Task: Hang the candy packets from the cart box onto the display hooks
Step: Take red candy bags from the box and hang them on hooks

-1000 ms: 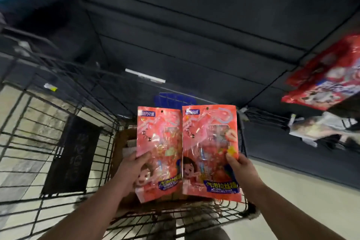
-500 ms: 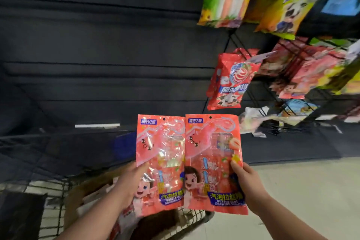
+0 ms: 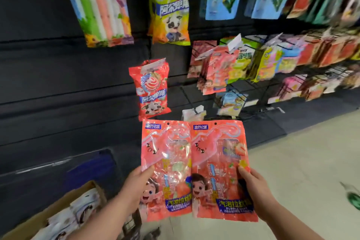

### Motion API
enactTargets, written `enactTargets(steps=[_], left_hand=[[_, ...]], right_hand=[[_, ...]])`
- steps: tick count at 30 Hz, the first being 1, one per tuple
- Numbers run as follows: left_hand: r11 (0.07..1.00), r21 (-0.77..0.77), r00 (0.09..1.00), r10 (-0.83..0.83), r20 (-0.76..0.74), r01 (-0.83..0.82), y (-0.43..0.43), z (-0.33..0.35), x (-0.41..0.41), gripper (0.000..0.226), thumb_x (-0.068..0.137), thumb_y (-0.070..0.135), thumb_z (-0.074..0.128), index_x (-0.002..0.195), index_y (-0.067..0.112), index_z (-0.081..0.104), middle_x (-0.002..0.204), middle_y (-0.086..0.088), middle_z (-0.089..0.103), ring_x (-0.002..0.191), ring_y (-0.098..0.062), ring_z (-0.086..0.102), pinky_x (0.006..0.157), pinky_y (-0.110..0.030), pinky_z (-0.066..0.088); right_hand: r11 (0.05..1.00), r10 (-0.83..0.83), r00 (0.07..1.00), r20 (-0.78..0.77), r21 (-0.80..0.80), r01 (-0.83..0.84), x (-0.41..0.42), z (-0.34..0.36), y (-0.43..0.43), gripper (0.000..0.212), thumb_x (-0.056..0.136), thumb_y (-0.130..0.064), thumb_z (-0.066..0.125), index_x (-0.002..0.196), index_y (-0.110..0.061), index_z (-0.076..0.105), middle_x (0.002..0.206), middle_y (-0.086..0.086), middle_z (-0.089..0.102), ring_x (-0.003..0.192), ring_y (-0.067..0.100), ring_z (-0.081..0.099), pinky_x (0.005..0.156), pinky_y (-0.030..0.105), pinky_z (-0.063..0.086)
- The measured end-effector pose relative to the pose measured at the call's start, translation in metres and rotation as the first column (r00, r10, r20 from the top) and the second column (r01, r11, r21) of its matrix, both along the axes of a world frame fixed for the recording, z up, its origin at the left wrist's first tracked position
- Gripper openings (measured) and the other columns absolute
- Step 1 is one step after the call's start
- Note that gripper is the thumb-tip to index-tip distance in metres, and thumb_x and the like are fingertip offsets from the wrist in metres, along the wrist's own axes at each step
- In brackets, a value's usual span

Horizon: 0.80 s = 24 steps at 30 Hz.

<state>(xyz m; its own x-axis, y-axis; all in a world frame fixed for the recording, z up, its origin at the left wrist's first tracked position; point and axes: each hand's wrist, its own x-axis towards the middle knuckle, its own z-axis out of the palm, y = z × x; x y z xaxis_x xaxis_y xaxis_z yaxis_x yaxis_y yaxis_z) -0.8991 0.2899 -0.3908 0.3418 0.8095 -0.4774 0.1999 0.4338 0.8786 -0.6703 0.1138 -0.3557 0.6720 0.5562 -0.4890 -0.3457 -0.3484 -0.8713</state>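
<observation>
From the head camera, two glossy coral-pink plastic candy packets with cartoon children printed on them are held up side by side in front of the dark slatted display wall [image 3: 58,87]. The left hand [image 3: 136,183] holds the left candy packet [image 3: 165,169] at its left edge, thumb on the front and the other fingers [image 3: 148,169] curled behind. The right hand [image 3: 255,187] pinches the right candy packet [image 3: 220,169] at its right edge in the same way. The right packet's inner edge overlaps the left one slightly, and each has a small punched hole at the top.

Low on the left sits the open brown cardboard box [image 3: 50,210] with pale packets inside. Just above the held packets hangs a red lollipop bag with a cow picture [image 3: 152,91]. To the upper right, a bunch of matching pink packets [image 3: 214,72] hangs on the black wire rack [image 3: 253,84], among blurred coloured bags. The pale floor [image 3: 302,161] lies to the right.
</observation>
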Motion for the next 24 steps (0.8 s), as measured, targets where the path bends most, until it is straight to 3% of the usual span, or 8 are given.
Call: enactTargets(steps=[6, 11, 15, 20, 22, 24], left_hand=[[0.998, -0.042, 0.999, -0.042, 0.012, 0.043, -0.042, -0.001, 0.074, 0.015, 0.093, 0.026, 0.062, 0.103, 0.020, 0.070, 0.105, -0.009, 0.072, 0.102, -0.032, 0.065, 0.101, -0.054, 0.044], [0.998, -0.028, 0.997, -0.064, 0.033, 0.065, -0.062, 0.007, 0.109, 0.014, 0.093, 0.020, 0.061, 0.098, 0.013, 0.072, 0.087, -0.011, 0.076, 0.090, -0.034, 0.068, 0.090, -0.048, 0.049], [0.997, -0.020, 0.997, -0.068, 0.041, 0.068, -0.061, 0.022, 0.124, 0.013, 0.092, 0.021, 0.062, 0.099, 0.014, 0.072, 0.094, -0.012, 0.076, 0.098, -0.037, 0.067, 0.099, -0.056, 0.046], [0.997, 0.029, 0.995, -0.071, 0.067, 0.069, -0.046, 0.042, 0.144, 0.012, 0.093, 0.017, 0.059, 0.090, 0.015, 0.071, 0.084, -0.008, 0.076, 0.090, -0.034, 0.067, 0.090, -0.047, 0.050], [0.998, 0.024, 0.995, -0.064, 0.077, 0.063, -0.037, 0.043, 0.155, 0.012, 0.093, 0.018, 0.059, 0.093, 0.013, 0.070, 0.087, -0.011, 0.075, 0.090, -0.035, 0.067, 0.087, -0.045, 0.051], [0.998, 0.007, 0.995, -0.065, 0.081, 0.065, -0.025, 0.041, 0.169, 0.015, 0.092, 0.022, 0.060, 0.100, 0.012, 0.069, 0.094, -0.015, 0.073, 0.096, -0.038, 0.065, 0.096, -0.052, 0.047]], right_hand=[[0.998, -0.066, 0.998, 0.024, 0.016, 0.065, 0.062, 0.013, -0.053, 0.021, 0.098, -0.022, 0.050, 0.094, -0.006, 0.062, 0.075, 0.012, 0.075, 0.066, 0.027, 0.072, 0.054, 0.031, 0.056], [0.992, -0.120, 0.991, 0.064, 0.048, 0.117, 0.094, 0.016, -0.073, 0.026, 0.096, -0.021, 0.053, 0.095, 0.001, 0.068, 0.084, 0.020, 0.074, 0.081, 0.036, 0.071, 0.079, 0.051, 0.057], [0.991, -0.110, 0.993, 0.044, 0.080, 0.106, 0.108, 0.020, -0.071, 0.024, 0.097, -0.020, 0.053, 0.095, 0.000, 0.067, 0.083, 0.019, 0.074, 0.075, 0.034, 0.072, 0.063, 0.037, 0.060], [0.988, -0.103, 0.994, 0.040, 0.120, 0.098, 0.124, 0.031, -0.055, 0.023, 0.096, -0.019, 0.053, 0.094, 0.001, 0.063, 0.081, 0.020, 0.073, 0.062, 0.027, 0.071, 0.049, 0.029, 0.057], [0.987, -0.103, 0.993, 0.054, 0.127, 0.096, 0.134, 0.037, -0.047, 0.021, 0.096, -0.019, 0.053, 0.096, 0.000, 0.061, 0.080, 0.019, 0.073, 0.061, 0.025, 0.070, 0.048, 0.028, 0.055], [0.988, -0.093, 0.993, 0.077, 0.127, 0.083, 0.148, 0.043, -0.037, 0.020, 0.096, -0.020, 0.053, 0.098, -0.002, 0.061, 0.083, 0.019, 0.073, 0.066, 0.027, 0.071, 0.052, 0.032, 0.058]])
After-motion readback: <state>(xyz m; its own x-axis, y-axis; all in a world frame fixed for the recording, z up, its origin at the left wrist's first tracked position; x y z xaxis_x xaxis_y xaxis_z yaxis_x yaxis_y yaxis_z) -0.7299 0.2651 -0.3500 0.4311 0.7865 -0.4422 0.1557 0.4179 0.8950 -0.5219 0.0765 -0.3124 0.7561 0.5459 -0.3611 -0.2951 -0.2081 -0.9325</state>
